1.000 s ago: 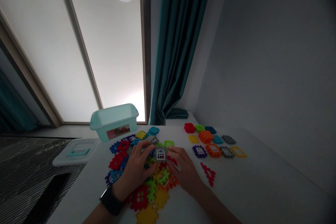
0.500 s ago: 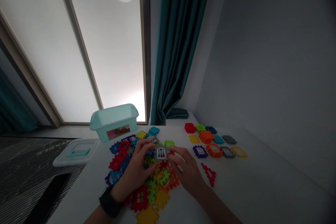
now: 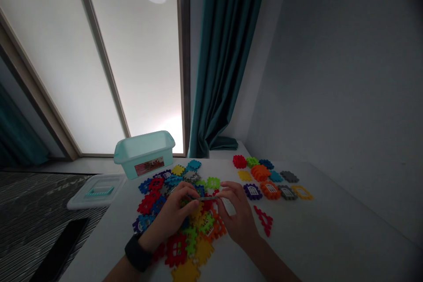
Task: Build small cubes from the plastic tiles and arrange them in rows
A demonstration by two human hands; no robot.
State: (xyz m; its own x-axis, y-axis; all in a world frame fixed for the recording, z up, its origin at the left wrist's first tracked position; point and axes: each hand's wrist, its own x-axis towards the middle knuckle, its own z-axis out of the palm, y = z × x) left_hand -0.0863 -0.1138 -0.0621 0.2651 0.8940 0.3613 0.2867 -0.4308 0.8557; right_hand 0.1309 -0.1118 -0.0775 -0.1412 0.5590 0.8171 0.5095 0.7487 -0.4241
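Observation:
Between my two hands, a grey window tile (image 3: 209, 198) is held almost edge-on above a pile of colourful interlocking tiles (image 3: 176, 249). My left hand (image 3: 176, 206), a dark watch on its wrist, pinches the tile's left end. At the other end, the thumb and fingers of my right hand (image 3: 234, 209) close on it. Below and around the left hand lie red, blue, yellow, green and orange notched pieces, some hidden by the hand. A red triangular piece (image 3: 263, 220) lies to the right of my right hand.
Sorted tiles (image 3: 260, 172) stand in small stacks at the right back, with window tiles (image 3: 270, 189) in a row before them. A mint plastic bin (image 3: 145, 152) stands at the back left. Its apparent lid (image 3: 95, 189) and a long black object (image 3: 61, 249) lie at the left.
The grey window tile has tipped from facing me to nearly edge-on, still between both hands. My fingers have shifted with it. The other pieces lie as before.

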